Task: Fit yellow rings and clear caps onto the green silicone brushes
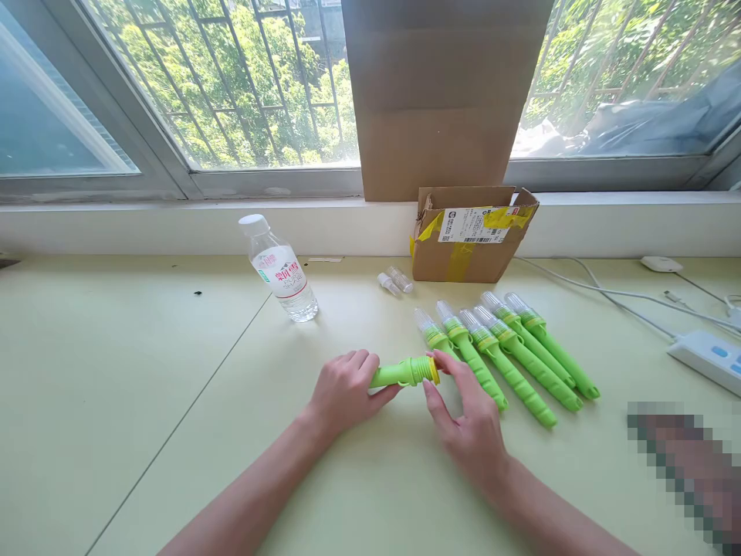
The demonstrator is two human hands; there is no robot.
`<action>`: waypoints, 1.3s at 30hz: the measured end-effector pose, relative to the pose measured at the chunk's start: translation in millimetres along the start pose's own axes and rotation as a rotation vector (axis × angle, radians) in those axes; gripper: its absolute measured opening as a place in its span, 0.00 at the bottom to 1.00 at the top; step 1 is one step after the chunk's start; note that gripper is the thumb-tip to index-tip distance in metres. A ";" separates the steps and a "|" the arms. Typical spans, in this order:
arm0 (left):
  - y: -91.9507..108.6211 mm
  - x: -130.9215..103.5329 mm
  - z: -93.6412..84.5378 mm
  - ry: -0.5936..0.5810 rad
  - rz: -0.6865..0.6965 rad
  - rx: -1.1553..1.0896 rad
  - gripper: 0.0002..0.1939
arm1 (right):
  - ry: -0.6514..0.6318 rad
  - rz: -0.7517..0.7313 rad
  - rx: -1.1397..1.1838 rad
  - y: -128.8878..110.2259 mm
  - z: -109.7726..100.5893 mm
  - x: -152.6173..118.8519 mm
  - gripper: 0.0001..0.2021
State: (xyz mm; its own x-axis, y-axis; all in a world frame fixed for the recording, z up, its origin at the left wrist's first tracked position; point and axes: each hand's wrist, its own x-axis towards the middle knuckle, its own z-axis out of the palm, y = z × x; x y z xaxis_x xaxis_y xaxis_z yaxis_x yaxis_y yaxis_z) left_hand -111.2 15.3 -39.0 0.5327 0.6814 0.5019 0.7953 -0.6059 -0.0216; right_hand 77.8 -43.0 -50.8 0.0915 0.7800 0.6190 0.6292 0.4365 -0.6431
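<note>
My left hand (347, 388) is wrapped round the handle of a green tube (399, 374), which lies level just above the table. The tube's threaded end points right and carries a yellow ring (434, 371). At that end my right hand (463, 401) has its thumb and fingertips on the yellow ring, pinching it from both sides. Right beside my right hand, several green sticks with clear ribbed caps (521, 367) lie side by side, slanting down to the right. Two small clear caps (395, 281) lie beyond the held tube.
An open cardboard box (457, 262) stands by the wall. A water bottle (283, 274) is at the back left. White cables and a power strip (706, 359) lie at the right on the pale green table (144, 347). A blurred patch covers the lower right.
</note>
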 end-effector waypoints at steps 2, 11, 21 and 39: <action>-0.3 -0.4 0.3 0.002 -0.003 0.013 0.15 | -0.027 -0.018 0.000 0.6 -0.8 1.2 0.17; 1.7 -1.3 -1.6 -0.010 0.026 0.069 0.15 | -0.010 0.029 0.063 3.3 1.7 -0.3 0.19; 5.7 -1.1 -1.9 -0.005 0.030 0.065 0.14 | -0.042 0.005 0.158 0.3 -2.7 1.1 0.19; 9.8 -1.6 -4.0 0.035 0.118 0.178 0.17 | -0.024 0.364 0.483 0.2 -0.8 -2.0 0.10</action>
State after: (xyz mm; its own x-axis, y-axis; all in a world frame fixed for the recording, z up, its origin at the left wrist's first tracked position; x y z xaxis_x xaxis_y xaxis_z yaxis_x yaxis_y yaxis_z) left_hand -105.4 6.6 -36.5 0.6174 0.5937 0.5161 0.7681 -0.5966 -0.2326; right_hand 78.4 -44.8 -51.8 0.2145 0.9247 0.3145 0.1390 0.2898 -0.9469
